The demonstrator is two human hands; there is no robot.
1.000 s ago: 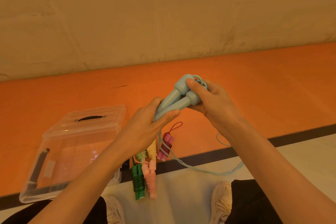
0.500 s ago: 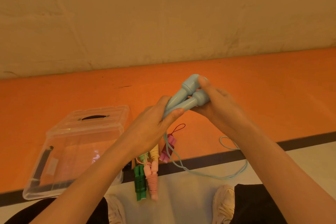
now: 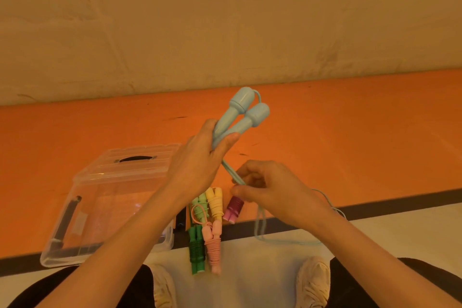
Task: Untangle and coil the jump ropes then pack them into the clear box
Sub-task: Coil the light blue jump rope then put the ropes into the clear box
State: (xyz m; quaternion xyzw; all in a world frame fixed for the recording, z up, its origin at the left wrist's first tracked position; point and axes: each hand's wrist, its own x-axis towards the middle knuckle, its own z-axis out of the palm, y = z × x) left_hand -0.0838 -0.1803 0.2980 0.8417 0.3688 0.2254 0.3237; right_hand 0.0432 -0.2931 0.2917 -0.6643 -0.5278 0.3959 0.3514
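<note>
Five coiled ropes [image 3: 207, 227] lie at lower centre, not yet packed. The left hand [image 3: 200, 157] grips both blue handles [image 3: 240, 117] at frame centre. The right hand [image 3: 265, 187] pinches the blue cord [image 3: 232, 172]; its remainder trails uncoiled. The clear box [image 3: 100, 197] sits lower left, lid on.

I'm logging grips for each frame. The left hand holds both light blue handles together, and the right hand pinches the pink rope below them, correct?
Not quite. In the head view the right hand pinches the light blue rope, not a pink one. The left hand does hold both light blue handles together.
</note>
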